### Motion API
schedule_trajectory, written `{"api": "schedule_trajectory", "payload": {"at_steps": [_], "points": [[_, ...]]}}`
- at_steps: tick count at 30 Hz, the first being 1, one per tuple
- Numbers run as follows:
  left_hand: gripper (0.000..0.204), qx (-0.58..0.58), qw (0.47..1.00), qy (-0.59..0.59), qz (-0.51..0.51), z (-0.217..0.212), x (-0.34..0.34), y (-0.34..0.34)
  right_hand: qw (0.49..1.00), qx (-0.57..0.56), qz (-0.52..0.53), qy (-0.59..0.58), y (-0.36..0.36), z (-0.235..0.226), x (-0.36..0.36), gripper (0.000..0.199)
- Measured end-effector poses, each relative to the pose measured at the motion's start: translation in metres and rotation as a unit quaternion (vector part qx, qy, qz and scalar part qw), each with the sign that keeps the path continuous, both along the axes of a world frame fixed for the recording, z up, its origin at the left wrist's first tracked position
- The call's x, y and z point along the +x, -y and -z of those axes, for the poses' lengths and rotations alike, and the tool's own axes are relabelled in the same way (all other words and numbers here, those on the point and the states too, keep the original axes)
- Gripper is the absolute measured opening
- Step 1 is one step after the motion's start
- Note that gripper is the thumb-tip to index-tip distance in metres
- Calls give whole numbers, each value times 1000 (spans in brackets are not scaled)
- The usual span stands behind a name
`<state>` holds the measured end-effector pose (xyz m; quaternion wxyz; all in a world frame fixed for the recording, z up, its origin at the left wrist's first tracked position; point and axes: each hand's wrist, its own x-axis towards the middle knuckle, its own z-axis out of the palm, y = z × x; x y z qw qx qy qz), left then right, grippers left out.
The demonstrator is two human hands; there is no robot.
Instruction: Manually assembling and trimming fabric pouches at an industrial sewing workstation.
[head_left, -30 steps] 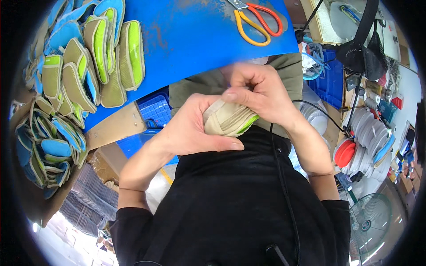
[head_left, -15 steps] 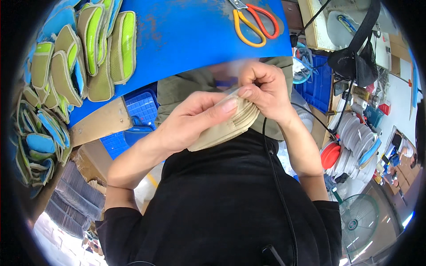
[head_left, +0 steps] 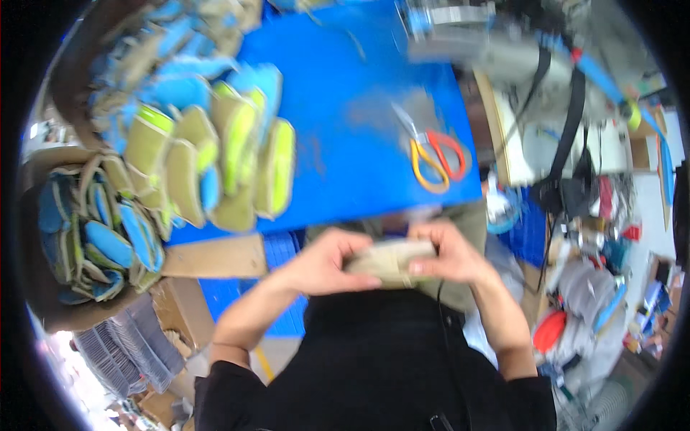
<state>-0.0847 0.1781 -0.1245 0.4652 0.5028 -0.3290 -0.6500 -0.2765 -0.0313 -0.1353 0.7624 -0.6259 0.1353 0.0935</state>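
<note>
Between my two hands is a beige fabric bundle, curved and apparently layered; motion blur hides its detail. It is held over my lap, just off the near edge of the blue table. My left hand closes round its left end, thumb along the near side. My right hand grips the right end, thumb on the near face and fingers over the far side. Scissors with one orange and one red handle lie on the table, beyond my right hand.
Green, beige and blue padded fabric pieces pile up on the table's left part. A box full of similar pieces stands farther left. Machine parts rise at the table's far right. A wooden board juts below the near left edge.
The view has shifted, showing more of the table and the machine at the back. My right hand has gone from pinching the bundle's upper edge to gripping its right end; the bundle now lies more level.
</note>
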Motion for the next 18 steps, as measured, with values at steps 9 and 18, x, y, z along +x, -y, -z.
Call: {"api": "schedule_trajectory", "payload": {"at_steps": [9,18], "points": [[23,-40,994,-96,-20,-21,35,-7,975,-146,127,106,-7,-39,3,40],[20,-126,791,527,-283,-29,42,21,926,-287,209,129,-25,-33,18,36]]}}
